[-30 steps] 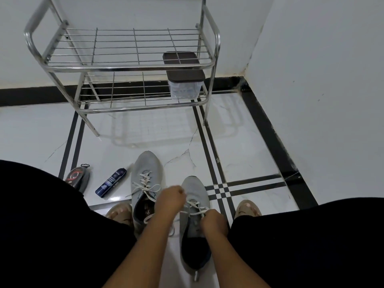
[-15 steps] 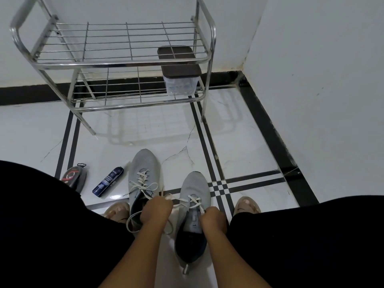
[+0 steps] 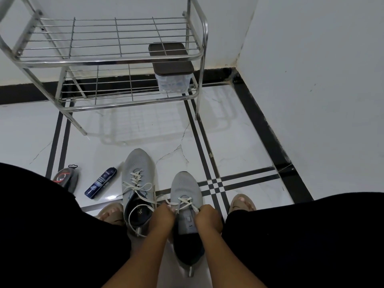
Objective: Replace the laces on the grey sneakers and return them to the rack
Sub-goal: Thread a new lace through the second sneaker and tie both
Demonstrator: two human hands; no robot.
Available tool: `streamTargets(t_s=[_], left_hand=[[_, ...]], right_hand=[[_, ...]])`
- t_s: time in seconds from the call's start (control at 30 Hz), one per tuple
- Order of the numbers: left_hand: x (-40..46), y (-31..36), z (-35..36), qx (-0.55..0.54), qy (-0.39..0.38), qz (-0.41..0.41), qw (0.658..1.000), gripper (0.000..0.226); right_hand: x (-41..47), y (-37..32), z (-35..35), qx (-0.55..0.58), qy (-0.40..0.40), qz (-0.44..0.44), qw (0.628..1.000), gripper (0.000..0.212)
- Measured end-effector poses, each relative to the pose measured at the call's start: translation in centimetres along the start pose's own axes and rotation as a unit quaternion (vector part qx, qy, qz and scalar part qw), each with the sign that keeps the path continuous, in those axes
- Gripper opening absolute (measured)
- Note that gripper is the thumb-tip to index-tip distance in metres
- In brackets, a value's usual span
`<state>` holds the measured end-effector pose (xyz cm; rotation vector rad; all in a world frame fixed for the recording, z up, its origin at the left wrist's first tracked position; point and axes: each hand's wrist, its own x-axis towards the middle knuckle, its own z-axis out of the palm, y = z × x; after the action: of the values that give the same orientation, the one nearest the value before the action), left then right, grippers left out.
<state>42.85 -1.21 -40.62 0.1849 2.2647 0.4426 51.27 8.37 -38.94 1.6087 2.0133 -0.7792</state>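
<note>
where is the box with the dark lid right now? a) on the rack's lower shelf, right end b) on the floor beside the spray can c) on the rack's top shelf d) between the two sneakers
a: the box with the dark lid sits on the lower shelf of the rack at its right end, under the top shelf's wires.

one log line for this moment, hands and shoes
left hand: pinching lace | right hand: pinching lace | right sneaker: half laced | left sneaker: on floor | rack: no sneakers
</note>
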Motion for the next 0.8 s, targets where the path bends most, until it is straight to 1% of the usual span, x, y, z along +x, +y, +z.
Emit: streamTargets(t_s=[0.07,0.1,0.13,0.17,0.2,0.23,0.27,0.3,0.37,0.43,0.47,0.5,0.53,0.57,0.6,0.63,0.7,0.73,0.77,0.8], left_hand=[[0.2,0.1,0.0,-0.028,-0.017,-0.028,0.999,0.034],[0.4,0.2,0.0,-0.063,-0.019,-0.048,0.997,0.035],[0.7,0.3,-0.1,-0.120,-0.024,-0.072,0.990,0.037],[0.9,0.4,-0.2,-0.183,-0.023,-0.092,0.978,0.037],[1.0,0.6,-0.4,-0.255,-0.027,-0.113,0.960,0.032],[1.0,0.9,-0.5,-0.331,-0.035,-0.134,0.933,0.023],[1.0,1.1,-0.5,-0.384,-0.039,-0.142,0.912,0.017],[1.1,1.2,-0.4,-0.407,-0.032,-0.131,0.903,0.019],[1.5,1.4,-0.2,-0.395,-0.024,-0.094,0.914,0.023],[1.7,1.9,-0.6,-0.343,-0.030,-0.061,0.937,0.025],[1.8,2.3,-1.0,-0.289,-0.040,-0.042,0.955,0.023],[1.7,2.7,-1.4,-0.194,-0.055,-0.022,0.979,0.022],[1.6,3.3,-1.9,-0.082,-0.059,-0.006,0.995,0.028],[1.6,3.8,-2.5,0.010,-0.061,0.012,0.998,0.035],[1.3,4.4,-3.1,0.060,-0.066,0.030,0.996,0.038],[1.0,5.2,-3.6,0.084,-0.083,0.045,0.992,0.038],[0.6,6.2,-4.4,0.064,-0.106,0.069,0.990,0.033],[0.3,6.6,-4.7,0.019,-0.104,0.085,0.991,0.029],[-0.2,6.8,-5.1,-0.028,-0.101,0.105,0.989,0.026],[-0.7,6.9,-5.5,-0.073,-0.099,0.121,0.985,0.026]], right_hand=[[-0.1,0.0,0.0,-0.009,0.005,-0.011,1.000,0.027],[-0.1,-0.1,0.0,-0.012,0.006,-0.018,1.000,0.026],[-0.1,-0.1,0.0,-0.015,0.007,-0.025,1.000,0.026],[-0.1,-0.2,0.0,-0.017,0.007,-0.033,0.999,0.026],[-0.2,-0.2,0.0,-0.021,0.007,-0.041,0.999,0.026],[-0.2,-0.2,0.0,-0.024,0.006,-0.047,0.999,0.027],[-0.2,-0.2,0.0,-0.027,0.005,-0.053,0.998,0.027],[-0.1,-0.2,0.0,-0.028,0.005,-0.058,0.998,0.027],[-0.2,-0.2,0.0,-0.028,0.003,-0.062,0.998,0.027],[-0.1,-0.2,-0.1,-0.024,-0.004,-0.060,0.998,0.027],[0.0,-0.2,-0.1,-0.019,-0.010,-0.056,0.998,0.027],[0.1,-0.2,-0.2,-0.014,-0.018,-0.050,0.999,0.027],[0.1,-0.3,-0.4,-0.003,-0.028,-0.045,0.999,0.029],[0.2,-0.4,-0.6,0.013,-0.038,-0.041,0.998,0.034],[0.2,-0.6,-0.9,0.040,-0.045,-0.034,0.998,0.041],[0.3,-0.9,-1.4,0.079,-0.048,-0.022,0.995,0.045],[0.5,-1.6,-2.7,0.171,-0.034,-0.006,0.985,0.051],[0.6,-2.0,-3.4,0.219,-0.030,0.000,0.975,0.054],[0.6,-2.5,-4.0,0.277,-0.038,0.010,0.960,0.057],[0.5,-2.8,-4.6,0.348,-0.065,0.023,0.935,0.058]])
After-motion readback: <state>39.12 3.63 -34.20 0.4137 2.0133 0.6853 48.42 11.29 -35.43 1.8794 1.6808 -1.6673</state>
